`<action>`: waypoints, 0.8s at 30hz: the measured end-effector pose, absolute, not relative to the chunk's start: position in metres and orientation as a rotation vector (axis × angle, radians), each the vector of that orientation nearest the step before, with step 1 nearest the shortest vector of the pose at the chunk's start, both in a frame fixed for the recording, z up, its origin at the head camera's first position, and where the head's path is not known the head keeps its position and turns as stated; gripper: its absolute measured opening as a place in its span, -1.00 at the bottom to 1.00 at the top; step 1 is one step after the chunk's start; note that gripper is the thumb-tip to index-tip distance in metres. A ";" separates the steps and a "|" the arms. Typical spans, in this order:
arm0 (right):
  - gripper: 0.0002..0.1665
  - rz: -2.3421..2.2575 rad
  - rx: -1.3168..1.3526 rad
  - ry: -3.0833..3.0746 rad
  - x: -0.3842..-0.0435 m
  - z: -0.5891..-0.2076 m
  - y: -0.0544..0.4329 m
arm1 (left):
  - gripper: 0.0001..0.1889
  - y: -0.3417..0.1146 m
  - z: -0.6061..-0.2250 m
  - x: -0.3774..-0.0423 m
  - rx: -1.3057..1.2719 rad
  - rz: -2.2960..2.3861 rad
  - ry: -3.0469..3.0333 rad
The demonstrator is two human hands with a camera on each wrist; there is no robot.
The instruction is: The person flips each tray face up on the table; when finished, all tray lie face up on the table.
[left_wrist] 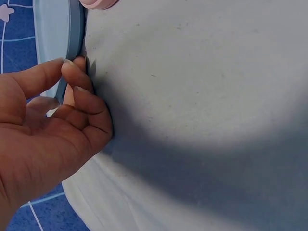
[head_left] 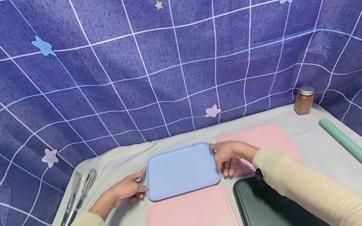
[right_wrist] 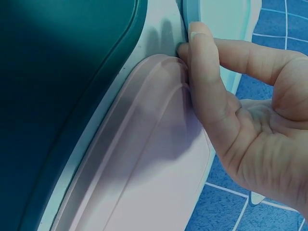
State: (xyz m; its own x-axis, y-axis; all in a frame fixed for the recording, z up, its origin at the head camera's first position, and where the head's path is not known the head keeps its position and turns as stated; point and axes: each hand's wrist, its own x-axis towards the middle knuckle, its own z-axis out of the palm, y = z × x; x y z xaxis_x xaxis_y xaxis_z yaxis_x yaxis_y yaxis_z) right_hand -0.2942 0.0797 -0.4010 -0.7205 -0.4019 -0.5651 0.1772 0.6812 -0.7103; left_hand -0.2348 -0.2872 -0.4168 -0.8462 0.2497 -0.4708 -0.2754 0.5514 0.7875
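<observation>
A light-blue rectangular tray [head_left: 181, 171] with a raised rim lies toward the back middle of the table. At its left short side, my left hand [head_left: 127, 189] pinches the rim between thumb and fingers; the left wrist view shows the curled fingers [left_wrist: 94, 108] beside the tray's edge [left_wrist: 74, 29]. My right hand [head_left: 228, 156] grips the opposite short side, and its fingers [right_wrist: 204, 62] bend against the rim in the right wrist view. Partly under the right hand and forearm lies a pink board [head_left: 261, 137]. Another pink board [head_left: 191, 224] lies just in front of the tray.
A dark green board [head_left: 256, 212] lies at front right, partly behind my right sleeve. Metal tongs [head_left: 73, 202] rest along the left edge. At right are a brown jar with a silver lid [head_left: 304, 100] and a long green roll [head_left: 360, 154]. Patterned blue cloth [head_left: 168, 83] hangs behind.
</observation>
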 end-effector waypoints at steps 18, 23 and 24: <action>0.25 -1.028 -0.174 2.144 -0.291 -0.401 0.079 | -0.12 -0.285 -0.417 -0.234 -0.025 1.267 2.257; 0.25 -1.033 -0.174 2.148 -0.291 -0.401 0.080 | -0.13 -0.285 -0.417 -0.235 -0.043 1.279 2.259; 0.25 -1.035 -0.172 2.148 -0.291 -0.401 0.080 | -0.13 -0.285 -0.417 -0.235 -0.048 1.280 2.260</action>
